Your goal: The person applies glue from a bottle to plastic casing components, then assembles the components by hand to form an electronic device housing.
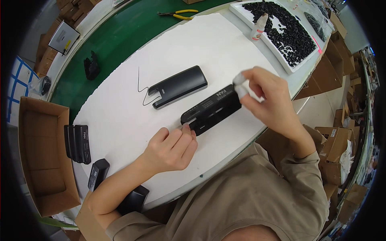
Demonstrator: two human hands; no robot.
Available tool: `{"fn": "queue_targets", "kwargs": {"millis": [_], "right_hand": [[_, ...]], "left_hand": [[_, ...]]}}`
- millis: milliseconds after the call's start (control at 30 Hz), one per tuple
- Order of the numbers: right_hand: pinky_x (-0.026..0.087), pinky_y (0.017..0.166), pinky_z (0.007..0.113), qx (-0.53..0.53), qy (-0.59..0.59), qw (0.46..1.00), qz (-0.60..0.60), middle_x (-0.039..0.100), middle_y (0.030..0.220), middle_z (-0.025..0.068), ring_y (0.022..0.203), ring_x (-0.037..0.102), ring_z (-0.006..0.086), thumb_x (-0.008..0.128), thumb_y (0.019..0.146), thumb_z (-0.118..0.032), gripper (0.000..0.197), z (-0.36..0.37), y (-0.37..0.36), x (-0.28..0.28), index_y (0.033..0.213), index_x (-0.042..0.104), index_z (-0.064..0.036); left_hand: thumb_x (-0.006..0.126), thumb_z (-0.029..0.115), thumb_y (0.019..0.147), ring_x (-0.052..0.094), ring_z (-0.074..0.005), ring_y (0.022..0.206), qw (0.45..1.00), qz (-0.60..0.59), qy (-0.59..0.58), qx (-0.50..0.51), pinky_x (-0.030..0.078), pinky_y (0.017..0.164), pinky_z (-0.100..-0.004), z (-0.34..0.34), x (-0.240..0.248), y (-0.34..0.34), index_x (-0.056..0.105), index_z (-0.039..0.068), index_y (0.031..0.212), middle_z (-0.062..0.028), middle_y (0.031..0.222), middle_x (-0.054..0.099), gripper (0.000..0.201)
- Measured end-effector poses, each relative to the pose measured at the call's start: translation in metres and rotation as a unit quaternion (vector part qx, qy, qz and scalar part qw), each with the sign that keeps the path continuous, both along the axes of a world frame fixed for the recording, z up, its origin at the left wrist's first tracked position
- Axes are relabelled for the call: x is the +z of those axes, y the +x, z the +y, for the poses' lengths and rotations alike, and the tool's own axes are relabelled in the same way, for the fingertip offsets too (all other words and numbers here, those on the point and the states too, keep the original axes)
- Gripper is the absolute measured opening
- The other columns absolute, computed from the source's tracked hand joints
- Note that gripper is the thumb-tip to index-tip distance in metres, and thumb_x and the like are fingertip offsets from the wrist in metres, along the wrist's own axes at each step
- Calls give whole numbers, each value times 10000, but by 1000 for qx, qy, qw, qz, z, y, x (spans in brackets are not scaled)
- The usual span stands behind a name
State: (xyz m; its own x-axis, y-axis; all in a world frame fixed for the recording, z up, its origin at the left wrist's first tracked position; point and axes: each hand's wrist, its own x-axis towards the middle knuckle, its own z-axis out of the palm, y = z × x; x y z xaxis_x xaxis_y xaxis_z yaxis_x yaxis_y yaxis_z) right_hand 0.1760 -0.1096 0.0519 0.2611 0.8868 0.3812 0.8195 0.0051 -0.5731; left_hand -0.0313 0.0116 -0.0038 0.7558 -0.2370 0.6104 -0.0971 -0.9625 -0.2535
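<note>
A long black plastic housing [213, 108] with a grooved side lies at a slant over the white sheet. At its left end my left hand [173, 146] is closed, fingertips pinching the corner. My right hand [267, 96], with white covers on thumb and forefinger, pinches at the housing's right end. Whether a small part sits between those fingertips is hidden. Beyond the left hand, a smooth black housing [183, 86] with a notched end rests on the sheet. A thin bent wire [139, 82] lies beside that notch.
A white tray [277, 54] of small black pieces stands at far right, a small bottle [259, 27] on its edge. Yellow-handled pliers [179, 15] lie at the back. Several black units [78, 143] sit at left beside an open cardboard box [46, 160]. White sheeting [124, 94] covers the table.
</note>
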Motion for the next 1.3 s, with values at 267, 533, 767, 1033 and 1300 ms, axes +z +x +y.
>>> {"fn": "queue_targets", "kwargs": {"millis": [267,533,767,1033,1300], "right_hand": [[449,452,272,188,22,979,-78,474,727,51,572,550,166,634,666,-24,285,1,-30,-14,925,517,-28],[428,423,270,209,20,962,-173,458,706,32,541,543,157,686,591,-60,354,7,-41,-42,913,543,-32],[432,423,286,225,42,963,-139,465,701,34,535,542,158,680,580,-51,332,8,-38,-45,890,564,-32],[424,444,270,213,66,957,-184,458,697,19,534,531,146,694,540,-99,397,5,-35,-55,912,574,-32],[403,463,263,229,62,947,-218,453,691,4,530,509,131,689,559,-131,378,4,-33,-55,912,586,-46]], "left_hand": [[604,-7,650,393,-113,517,1000,8,20,8,219,418,-227,0,3,-3,516,18,597,-56,650,525,106],[589,-18,640,355,-119,517,999,7,41,11,214,421,-227,-2,-1,-4,511,28,586,-47,630,503,105],[585,-9,634,347,-119,522,998,5,54,18,212,419,-230,-3,-2,-3,500,30,578,-38,626,492,109],[589,-5,649,353,-118,526,999,12,44,16,212,417,-232,-3,-1,-2,500,28,578,-48,634,505,119],[593,-9,663,370,-119,524,999,4,37,20,216,412,-231,-3,-2,-2,483,29,572,-59,640,516,148]]}}
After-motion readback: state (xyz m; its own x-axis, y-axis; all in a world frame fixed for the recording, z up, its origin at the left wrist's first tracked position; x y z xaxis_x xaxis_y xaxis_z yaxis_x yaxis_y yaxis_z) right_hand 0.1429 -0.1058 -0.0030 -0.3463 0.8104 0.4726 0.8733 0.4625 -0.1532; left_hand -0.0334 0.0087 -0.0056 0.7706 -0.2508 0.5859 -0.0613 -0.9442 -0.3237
